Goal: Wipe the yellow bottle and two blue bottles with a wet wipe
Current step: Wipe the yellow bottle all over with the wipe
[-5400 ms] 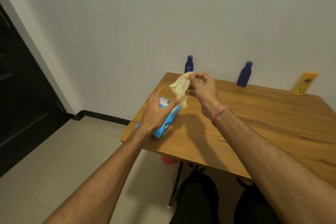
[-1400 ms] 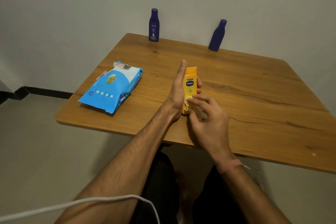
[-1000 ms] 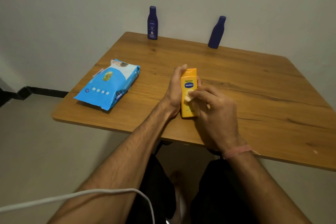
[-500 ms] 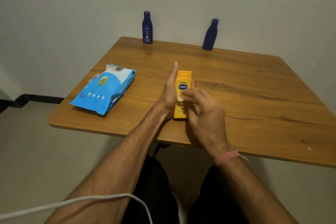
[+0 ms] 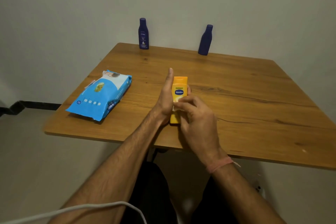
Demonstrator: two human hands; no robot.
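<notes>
The yellow bottle (image 5: 179,87) lies on the wooden table (image 5: 245,96), cap pointing away from me. My left hand (image 5: 166,99) holds it along its left side, fingers stretched out. My right hand (image 5: 195,120) presses a crumpled pale wet wipe (image 5: 176,104) against the bottle's front, just below the label. Two blue bottles stand upright at the table's far edge by the wall: one (image 5: 143,33) at the left, the other (image 5: 205,40) to its right.
A blue pack of wet wipes (image 5: 99,96) lies on the table's left part. The wall runs right behind the table's far edge. A white cable (image 5: 87,209) crosses the bottom left. My legs are under the near edge.
My right hand has rubbed the wipe up and down the yellow bottle's front. My left index finger curled, then stretched out again. Earlier I pulled the wipe from the pack.
</notes>
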